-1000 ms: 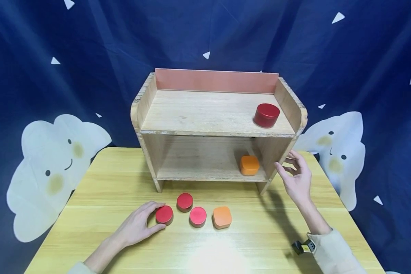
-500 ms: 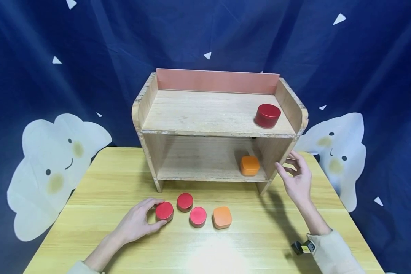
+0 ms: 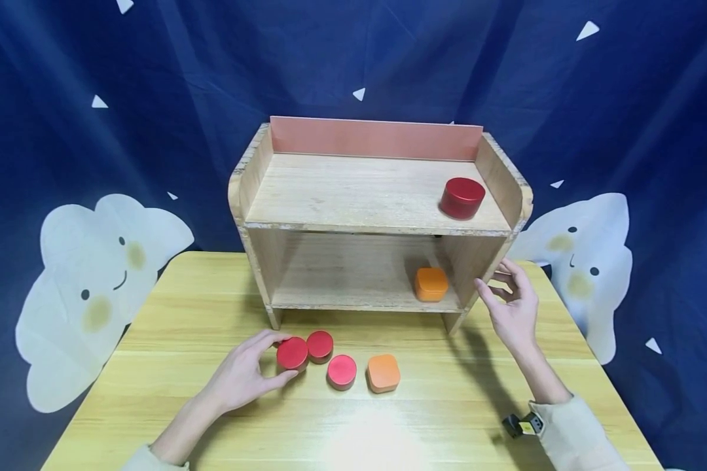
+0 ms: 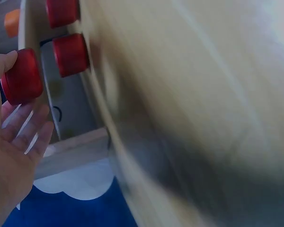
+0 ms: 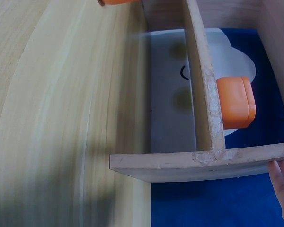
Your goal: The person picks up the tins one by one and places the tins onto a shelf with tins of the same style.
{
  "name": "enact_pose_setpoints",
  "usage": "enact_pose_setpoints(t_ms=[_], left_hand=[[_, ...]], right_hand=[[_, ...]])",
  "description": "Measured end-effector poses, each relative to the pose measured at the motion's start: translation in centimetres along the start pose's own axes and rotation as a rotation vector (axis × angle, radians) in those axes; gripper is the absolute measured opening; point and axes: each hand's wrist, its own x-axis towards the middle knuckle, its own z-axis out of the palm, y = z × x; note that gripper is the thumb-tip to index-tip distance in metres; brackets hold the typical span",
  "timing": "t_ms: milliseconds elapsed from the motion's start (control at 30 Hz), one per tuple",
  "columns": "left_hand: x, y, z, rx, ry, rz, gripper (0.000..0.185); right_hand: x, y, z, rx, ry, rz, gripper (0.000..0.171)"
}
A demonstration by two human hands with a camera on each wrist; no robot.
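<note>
My left hand pinches a round red tin between thumb and fingers. In the left wrist view this held tin is off the table. Just right of it stand two more round red tins, one behind and one nearer the front. An orange square tin is beside them. My right hand is at the outer right side of a wooden shelf, its fingertips against the side panel in the right wrist view.
A larger dark red tin sits on the upper shelf board, at the right. Below it, an orange square tin stands on the lower board. The shelf's raised side panels flank both boards. A blue curtain hangs behind the table.
My left hand, holding the red tin, has moved slightly right and away from the front edge, close to the rear red tin. The right hand has stayed at the shelf's side.
</note>
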Motion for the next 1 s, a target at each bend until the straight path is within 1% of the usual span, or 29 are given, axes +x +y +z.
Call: enact_pose_setpoints(t_ms=[233, 467, 800, 1000], left_hand=[[1.1, 1.3, -0.5, -0.034, 0.018, 0.02, 0.061], [2.3, 2.8, -1.1, -0.04, 0.034, 0.025, 0.061], [4.4, 4.8, -1.9, -0.041, 0.087, 0.114, 0.064], [5.8, 5.9, -2.7, -0.049, 0.088, 0.175, 0.061]], right_hand=[[0.0, 0.3, -0.1, 0.0, 0.001, -0.009, 0.052], [-0.2, 0.3, -0.1, 0.015, -0.001, -0.018, 0.052], [-0.2, 0.4, 0.0, 0.042, -0.001, -0.028, 0.053], [-0.1, 0.3, 0.0, 0.03, -0.001, -0.026, 0.052]])
